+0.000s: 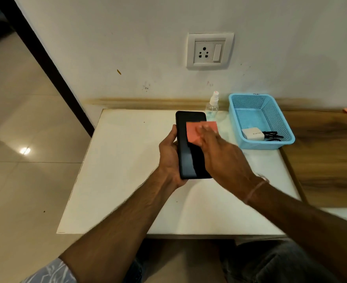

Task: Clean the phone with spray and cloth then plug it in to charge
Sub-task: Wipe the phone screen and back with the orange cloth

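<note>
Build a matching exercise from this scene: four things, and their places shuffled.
1 phone
2 cloth
3 spray bottle
4 charger

A in the blue basket
B gripped by the left hand
C standing on the table beside the blue basket
D pressed on the phone under the right hand

Pairs: 1-B, 2-D, 3-C, 4-A

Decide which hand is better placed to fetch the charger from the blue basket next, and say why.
Probably right. The right hand presses the cloth on the phone on the side nearest the basket holding the charger; the left hand grips the phone, farther from it.
</note>
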The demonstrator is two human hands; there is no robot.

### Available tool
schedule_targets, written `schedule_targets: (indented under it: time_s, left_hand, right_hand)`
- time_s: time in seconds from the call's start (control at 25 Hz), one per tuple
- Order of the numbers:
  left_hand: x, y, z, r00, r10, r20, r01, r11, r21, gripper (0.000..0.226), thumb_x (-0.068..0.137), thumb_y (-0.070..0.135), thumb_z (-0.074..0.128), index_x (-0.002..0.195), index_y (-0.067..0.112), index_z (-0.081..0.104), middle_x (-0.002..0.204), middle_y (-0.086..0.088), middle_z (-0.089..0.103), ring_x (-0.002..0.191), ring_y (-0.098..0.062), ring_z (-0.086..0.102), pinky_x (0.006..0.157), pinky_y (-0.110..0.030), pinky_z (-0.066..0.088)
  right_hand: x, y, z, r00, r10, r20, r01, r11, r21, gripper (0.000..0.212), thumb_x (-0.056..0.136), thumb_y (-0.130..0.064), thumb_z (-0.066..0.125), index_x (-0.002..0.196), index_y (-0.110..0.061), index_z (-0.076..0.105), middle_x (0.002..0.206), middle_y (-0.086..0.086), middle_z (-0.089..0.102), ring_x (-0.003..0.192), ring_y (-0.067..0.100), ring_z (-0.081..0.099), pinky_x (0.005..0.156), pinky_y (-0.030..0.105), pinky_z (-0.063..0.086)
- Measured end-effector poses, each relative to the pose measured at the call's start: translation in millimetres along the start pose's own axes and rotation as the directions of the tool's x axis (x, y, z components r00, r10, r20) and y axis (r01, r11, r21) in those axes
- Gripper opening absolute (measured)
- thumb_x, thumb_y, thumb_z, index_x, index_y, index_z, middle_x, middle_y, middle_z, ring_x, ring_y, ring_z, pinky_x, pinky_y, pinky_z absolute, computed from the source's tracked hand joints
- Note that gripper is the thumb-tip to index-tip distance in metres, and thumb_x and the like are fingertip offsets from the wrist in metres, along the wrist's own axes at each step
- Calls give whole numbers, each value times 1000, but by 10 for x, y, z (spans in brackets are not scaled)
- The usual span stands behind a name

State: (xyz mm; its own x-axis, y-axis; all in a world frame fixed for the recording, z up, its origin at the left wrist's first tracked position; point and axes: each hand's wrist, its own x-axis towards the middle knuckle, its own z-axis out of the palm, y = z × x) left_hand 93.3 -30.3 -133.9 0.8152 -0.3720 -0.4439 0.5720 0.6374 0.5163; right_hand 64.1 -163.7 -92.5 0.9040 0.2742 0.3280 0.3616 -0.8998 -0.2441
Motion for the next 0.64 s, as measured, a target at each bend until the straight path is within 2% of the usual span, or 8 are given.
schedule_targets:
  time_s: [0.08,0.16,0.24,0.32,0.4,0.52,0.6,0.64]
  left_hand:
    - [-9,-32,40,1000,8,-9,-8,1000,5,62,93,66,44,110,17,77,111,-15,73,97,-34,70,90,-49,53]
    - [-19,-55,48,1000,19,9,-19,1000,-24,61,95,63,43,116,15,75,118,-18,71,102,-35,70,89,-48,55]
    - [-29,-41,29,999,36,37,-34,998,-55,66,95,62,41,126,10,67,122,-21,67,104,-35,67,90,-46,55]
    - [-35,-16,21,997,30,72,-23,995,-92,74,94,64,39,131,4,60,116,-22,66,99,-34,64,91,-45,51]
    - [-42,5,33,995,14,98,-5,995,-98,78,93,66,40,132,0,57,112,-21,65,93,-33,63,89,-44,49]
    - [-19,-11,28,994,31,105,-22,996,-86,79,94,65,40,135,-1,56,112,-21,66,90,-34,64,87,-44,50]
    - [-12,-17,31,995,41,95,-34,996,-80,80,95,65,39,136,-1,56,112,-22,66,90,-35,64,87,-44,51]
    - [-11,-12,28,995,51,85,-45,996,-80,80,95,65,38,136,-1,57,113,-23,66,90,-35,64,88,-44,51]
  right_hand:
    - [280,-52,57,997,73,-31,-70,993,94,41,103,-24,36,140,-8,37,132,19,55,97,40,64,78,46,52]
    - [292,-161,134,998,29,-51,-21,989,144,43,103,-23,36,142,-7,36,137,19,50,105,39,62,85,47,51]
    - [95,-239,178,998,3,62,-14,984,175,50,103,-27,38,149,-11,26,147,17,40,106,38,62,86,48,52]
    - [-221,-271,150,984,-104,142,77,980,184,58,96,-19,53,147,-6,29,146,20,42,99,39,66,80,47,55]
    - [-503,-219,101,974,-204,98,184,966,179,68,75,-10,73,134,5,43,126,27,58,85,38,71,68,43,57]
    - [-691,-124,4,950,-280,140,268,958,99,77,65,-11,85,131,4,48,124,24,61,90,31,72,75,33,56]
    - [-686,-91,-94,951,-140,276,116,988,101,66,84,-18,69,142,-8,38,135,17,53,105,26,66,94,31,49]
    - [-680,-71,-143,958,-73,276,33,989,147,56,89,-18,63,140,-10,41,127,17,60,98,24,67,93,34,51]
